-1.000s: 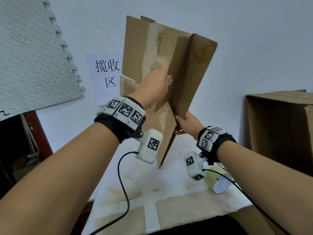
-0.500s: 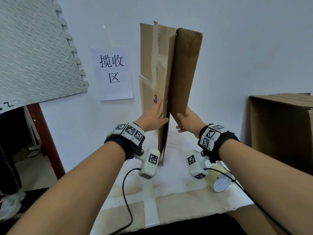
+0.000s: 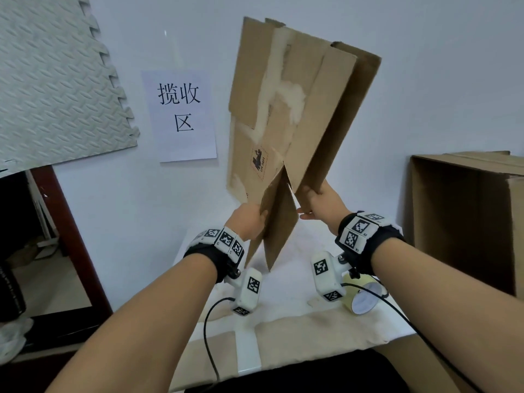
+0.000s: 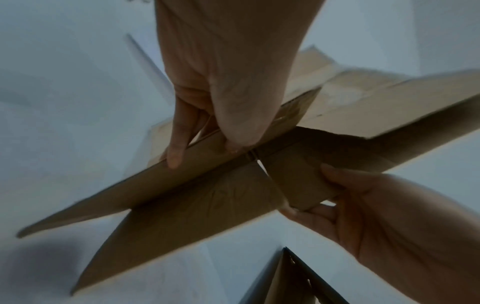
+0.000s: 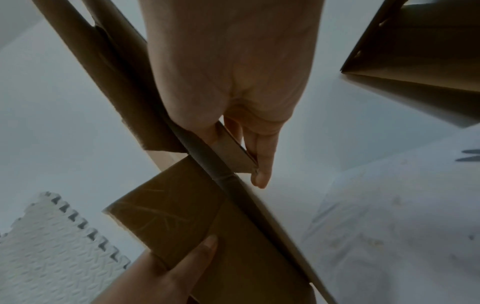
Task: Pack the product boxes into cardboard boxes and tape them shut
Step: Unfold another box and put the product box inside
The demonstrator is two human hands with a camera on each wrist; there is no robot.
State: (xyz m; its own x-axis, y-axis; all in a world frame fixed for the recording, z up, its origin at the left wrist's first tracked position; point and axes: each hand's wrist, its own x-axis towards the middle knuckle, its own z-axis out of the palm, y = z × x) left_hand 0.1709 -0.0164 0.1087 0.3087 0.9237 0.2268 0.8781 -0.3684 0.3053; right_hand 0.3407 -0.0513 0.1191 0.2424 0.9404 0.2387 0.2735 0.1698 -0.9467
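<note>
I hold a worn brown cardboard box (image 3: 286,117), still mostly flat, upright above the white table (image 3: 283,307), tilted to the right. My left hand (image 3: 249,222) grips the lower left flap (image 4: 155,181), thumb on one face and fingers behind. My right hand (image 3: 317,202) pinches the lower right flap (image 4: 298,185) between thumb and fingers. Both wrist views show the flaps spread apart in a cross under the box (image 5: 213,205). A roll of yellowish tape (image 3: 361,297) lies on the table under my right wrist.
A large open cardboard box (image 3: 467,217) stands at the right. A paper sign (image 3: 180,114) hangs on the white wall behind, and a grey foam mat (image 3: 56,80) hangs at the left. A dark table leg (image 3: 71,236) and floor clutter lie at the left.
The box has tilted rightward and spread open from its edge-on, folded state. My left hand dropped from the box face to the lower flap. Both hands have pulled the bottom flaps apart.
</note>
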